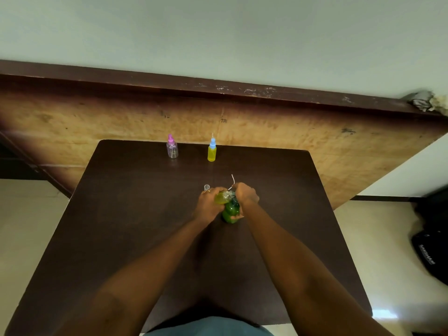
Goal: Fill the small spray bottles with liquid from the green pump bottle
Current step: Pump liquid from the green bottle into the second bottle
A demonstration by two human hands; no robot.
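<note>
The green pump bottle (230,213) stands near the middle of the dark table (135,214). My right hand (246,196) is curled over its dark pump top. A thin white dip tube (232,180) sticks up from that hand's fingers. My left hand (209,205) grips a small open bottle (221,198) with yellow-green liquid, tilted against the pump's spout. A small clear cap (206,187) sits just beyond the left hand. At the far edge stand a clear spray bottle with a pink top (172,147) and a yellow-filled one with a blue top (212,151).
The table's far edge butts against a worn wooden board (266,122) that leans on the wall. A black bag (429,253) lies on the pale floor to the right. Tiled floor also shows on the left.
</note>
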